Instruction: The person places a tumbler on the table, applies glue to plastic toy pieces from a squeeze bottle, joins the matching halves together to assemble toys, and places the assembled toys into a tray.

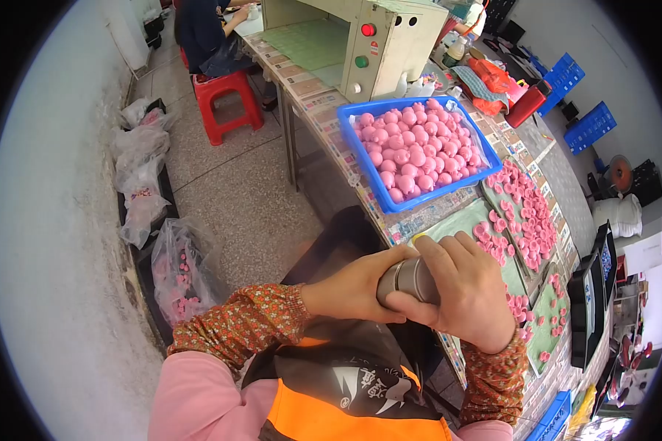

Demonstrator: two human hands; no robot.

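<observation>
Both hands are closed round a grey-brown thermos cup [417, 279] with a thin metallic ring, held in front of my body at the table's edge. My left hand [357, 287] wraps its lower left side, and my right hand [467, 287] grips it from the right with the fingers over its upper end. Part of the cup is hidden by the fingers. Beyond it stands a blue tray [390, 206] full of round pink pieces [417, 156]. Small pink cup-shaped pieces [533, 220] lie on green boards [463, 224] to the right.
A pale machine [390, 44] with red and green buttons stands at the table's far end. Near it, a person [202, 37] sits on a red stool [228, 106]. Plastic bags [180, 272] line the wall at left. A black tray [585, 316] is at right.
</observation>
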